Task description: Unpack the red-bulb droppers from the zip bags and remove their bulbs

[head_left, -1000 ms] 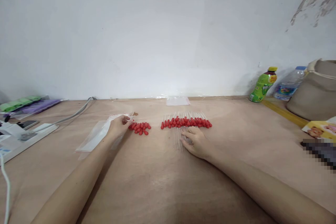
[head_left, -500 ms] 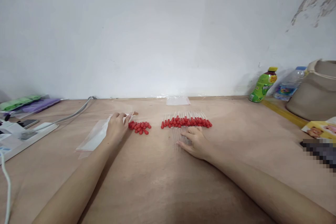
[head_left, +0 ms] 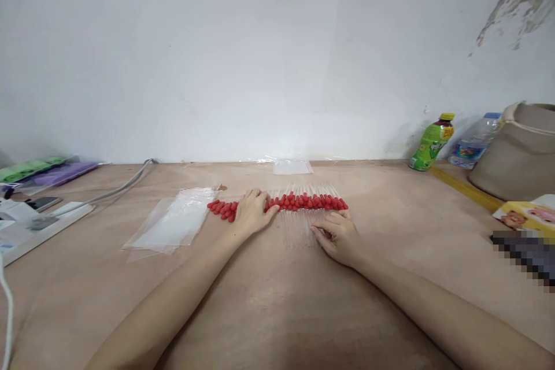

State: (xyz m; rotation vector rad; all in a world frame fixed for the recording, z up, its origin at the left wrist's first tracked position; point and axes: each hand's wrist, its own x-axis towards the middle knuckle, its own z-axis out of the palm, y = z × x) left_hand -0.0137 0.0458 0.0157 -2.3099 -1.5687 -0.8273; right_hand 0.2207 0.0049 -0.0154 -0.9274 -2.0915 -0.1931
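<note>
A row of droppers with red rubber bulbs point(head_left: 303, 202) lies across the middle of the table, their thin clear tubes point(head_left: 295, 228) pointing both toward me and toward the wall. To the left is a small heap of loose-looking red bulbs point(head_left: 223, 210), partly covered. My left hand point(head_left: 252, 213) rests between heap and row, fingers stretched forward, thumb apart and touching the row's left end. Just below the row's right half, my right hand point(head_left: 342, 237) has its thumb and index finger pinched together beside the clear tubes. Anything between those fingertips is too small to make out.
Flat clear zip bags point(head_left: 173, 222) lie left of the heap, with another bag point(head_left: 292, 167) by the wall. At left are a power strip point(head_left: 65, 222) and cable point(head_left: 125, 182). A green bottle point(head_left: 431, 144), a water bottle point(head_left: 472, 144) and a beige bin point(head_left: 515, 150) stand at right.
My left hand has moved right, off the bags and onto the gap between heap and row. My right hand has shifted slightly right, and its thumb and index finger have come together.
</note>
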